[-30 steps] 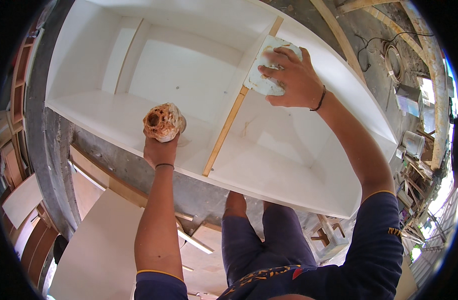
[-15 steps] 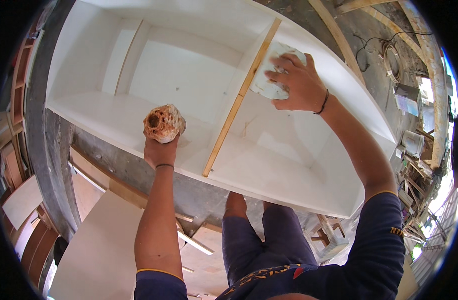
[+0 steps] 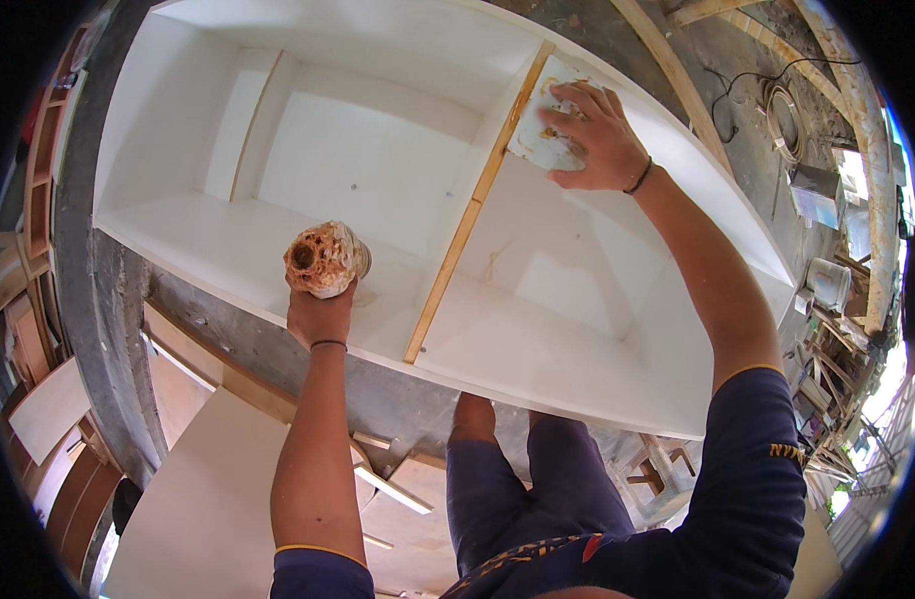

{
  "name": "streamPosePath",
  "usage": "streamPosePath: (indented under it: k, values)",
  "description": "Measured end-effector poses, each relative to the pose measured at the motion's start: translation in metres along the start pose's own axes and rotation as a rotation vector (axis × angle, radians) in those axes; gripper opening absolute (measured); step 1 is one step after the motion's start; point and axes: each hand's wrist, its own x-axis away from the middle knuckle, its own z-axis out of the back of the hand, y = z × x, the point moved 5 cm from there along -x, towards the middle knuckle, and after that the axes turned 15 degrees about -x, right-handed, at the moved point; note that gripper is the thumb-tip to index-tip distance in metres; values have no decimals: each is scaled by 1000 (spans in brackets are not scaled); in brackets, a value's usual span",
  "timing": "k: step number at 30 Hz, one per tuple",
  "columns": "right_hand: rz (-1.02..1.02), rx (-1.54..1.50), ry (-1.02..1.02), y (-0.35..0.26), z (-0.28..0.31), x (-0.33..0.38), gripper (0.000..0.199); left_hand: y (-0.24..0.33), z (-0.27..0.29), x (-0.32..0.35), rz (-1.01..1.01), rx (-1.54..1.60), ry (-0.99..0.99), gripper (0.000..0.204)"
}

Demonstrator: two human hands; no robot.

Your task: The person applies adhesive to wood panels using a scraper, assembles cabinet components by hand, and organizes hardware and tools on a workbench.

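Observation:
My left hand is closed round a glue-crusted bottle, its top thick with brown and white dried residue round a dark hole. It is held over the near edge of a long white cabinet that lies with its open side up. My right hand grips a white, roughly square piece with brown stains, fingers bent over its face. This piece is beside the far end of the divider, whose edge is bare yellowish-brown wood. I cannot tell whether it touches the divider.
Wooden beams and a coiled hose lie on the floor beyond the cabinet. A white bucket and scrap wood are to the right. Pale boards lie at lower left, near my left arm. My legs stand close to the cabinet's near side.
My right hand and the stained white piece have moved slightly away from me along the divider, and the hand's blur has gone. My left hand holds the bottle nearly still.

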Motion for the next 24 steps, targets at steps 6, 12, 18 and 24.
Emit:
streamPosePath:
  k: [6, 12, 18, 24]
  values:
    - [-57, 50, -28, -42, 17, 12, 64, -6, -4, 0, -7, -19, 50, 68]
    - [-43, 58, -95, -65, 3, -6, 59, -3, -2, 0, -27, 25, 61, 67]
    - [-95, 97, -138, -62, -2, -9, 61, -5, -4, -2, -25, 21, 62, 66]
    - [-127, 118, -170, -58, 14, -13, 61, -4, -2, 1, -25, 32, 68, 64]
